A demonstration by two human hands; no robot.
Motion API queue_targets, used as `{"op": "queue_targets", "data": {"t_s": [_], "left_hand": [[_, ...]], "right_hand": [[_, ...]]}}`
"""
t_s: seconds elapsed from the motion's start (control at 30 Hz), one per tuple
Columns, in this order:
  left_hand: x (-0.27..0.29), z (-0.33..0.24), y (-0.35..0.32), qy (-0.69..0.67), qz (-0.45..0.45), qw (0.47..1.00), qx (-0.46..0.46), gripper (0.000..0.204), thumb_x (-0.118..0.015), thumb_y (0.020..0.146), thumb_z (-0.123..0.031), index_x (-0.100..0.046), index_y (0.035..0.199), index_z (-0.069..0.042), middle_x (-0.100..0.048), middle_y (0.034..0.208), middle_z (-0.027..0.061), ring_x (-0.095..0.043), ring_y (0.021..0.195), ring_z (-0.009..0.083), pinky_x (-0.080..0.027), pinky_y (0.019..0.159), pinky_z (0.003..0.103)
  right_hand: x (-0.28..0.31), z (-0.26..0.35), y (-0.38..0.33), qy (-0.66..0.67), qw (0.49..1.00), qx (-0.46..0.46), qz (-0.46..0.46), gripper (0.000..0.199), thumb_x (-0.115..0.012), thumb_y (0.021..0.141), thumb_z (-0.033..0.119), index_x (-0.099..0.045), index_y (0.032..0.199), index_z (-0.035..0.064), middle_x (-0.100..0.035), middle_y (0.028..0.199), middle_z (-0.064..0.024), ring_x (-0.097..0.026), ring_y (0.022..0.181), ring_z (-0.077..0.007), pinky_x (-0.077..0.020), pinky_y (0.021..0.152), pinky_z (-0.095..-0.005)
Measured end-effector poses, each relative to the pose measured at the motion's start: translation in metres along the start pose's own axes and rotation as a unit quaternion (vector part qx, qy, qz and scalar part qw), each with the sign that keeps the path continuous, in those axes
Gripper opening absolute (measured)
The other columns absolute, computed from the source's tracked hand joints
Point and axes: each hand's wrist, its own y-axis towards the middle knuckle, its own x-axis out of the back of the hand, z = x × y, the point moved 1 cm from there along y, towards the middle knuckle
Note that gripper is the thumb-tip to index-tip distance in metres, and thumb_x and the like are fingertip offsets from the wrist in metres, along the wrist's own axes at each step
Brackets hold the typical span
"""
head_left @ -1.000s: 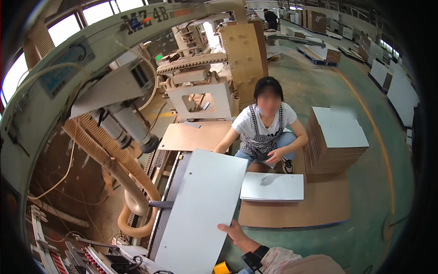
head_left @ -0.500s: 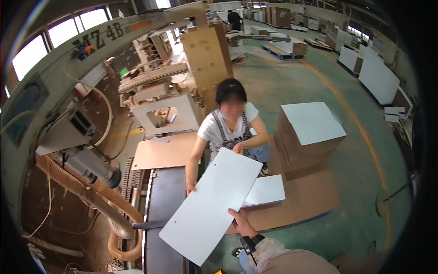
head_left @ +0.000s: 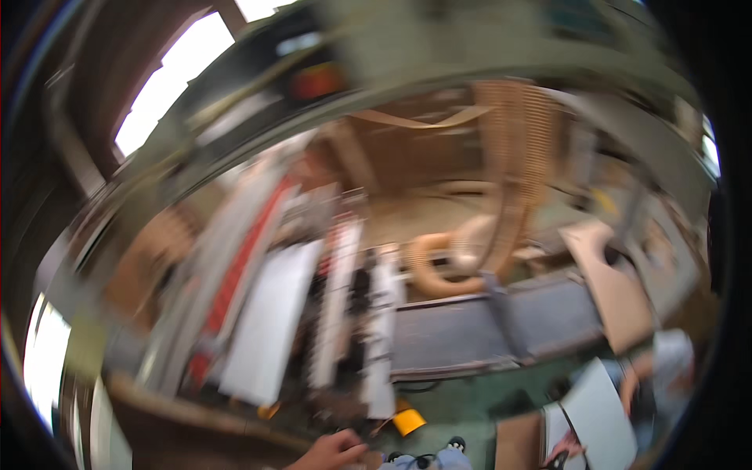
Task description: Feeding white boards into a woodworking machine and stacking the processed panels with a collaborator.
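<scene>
Everything is smeared by a fast turn of the view. At the lower right a white rectangular panel (head_left: pixel 600 415) stands tilted. My right hand (head_left: pixel 567 448) grips the panel's near left edge, a dark band on its wrist. A co-worker's arm (head_left: pixel 631 376) reaches to the panel's other side, from the right rim. At the bottom middle, my left hand (head_left: pixel 335 450) has its fingers curled in, with nothing seen in them, apart from the panel. It is nearest to the machine's front edge. A second white board (head_left: pixel 554 429) lies behind the held panel.
A machine bed with a long white strip (head_left: pixel 274 321) and red rails fills the left. A dark conveyor (head_left: pixel 446 337) runs rightward, crossed by a dark bar (head_left: pixel 501 317). A ribbed tan hose (head_left: pixel 517 172) hangs behind it. A brown board (head_left: pixel 615 290) lies at its right end.
The view has swung far to the left, so the co-worker and the panel now sit at the lower right. My left hand has come into view. My right hand stays on the panel.
</scene>
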Motion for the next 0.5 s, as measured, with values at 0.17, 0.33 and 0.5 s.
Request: {"op": "queue_targets", "data": {"t_s": [0.17, 0.33, 0.5], "left_hand": [[-0.001, 0.073, -0.085, -0.106, -0.097, 0.988, 0.05, 0.026, -0.061, 0.082, -0.031, -0.056, 0.083, -0.005, -0.057, 0.067, 0.0012, -0.054, 0.062, 0.0073, -0.044, 0.057, 0.023], [-0.052, 0.144, -0.201, -0.25, -0.282, 0.92, 0.104, 0.019, -0.059, 0.084, -0.023, -0.055, 0.08, -0.005, -0.053, 0.063, 0.0039, -0.05, 0.054, 0.0096, -0.041, 0.048, 0.025], [-0.121, 0.176, -0.328, -0.334, -0.447, 0.801, 0.217, 0.022, -0.059, 0.084, -0.025, -0.054, 0.078, -0.004, -0.054, 0.057, 0.003, -0.052, 0.051, 0.0101, -0.042, 0.048, 0.025]], "right_hand": [[-0.078, 0.11, 0.118, 0.757, 0.594, 0.246, 0.116, 0.025, -0.036, 0.092, 0.022, -0.043, 0.109, 0.0051, -0.057, 0.092, -0.0134, -0.058, 0.07, -0.0246, -0.0506, 0.057, -0.0308], [-0.212, 0.389, -0.022, 0.254, 0.833, 0.453, 0.191, 0.049, -0.056, 0.083, 0.029, -0.043, 0.119, -0.0014, -0.051, 0.115, -0.0194, -0.052, 0.103, -0.0272, -0.0415, 0.087, -0.0325], [-0.334, 0.468, -0.043, -0.078, 0.655, 0.751, -0.014, 0.061, -0.033, 0.077, -0.004, -0.016, 0.136, -0.001, -0.006, 0.143, -0.021, -0.004, 0.132, -0.0343, -0.0061, 0.108, -0.042]]}}
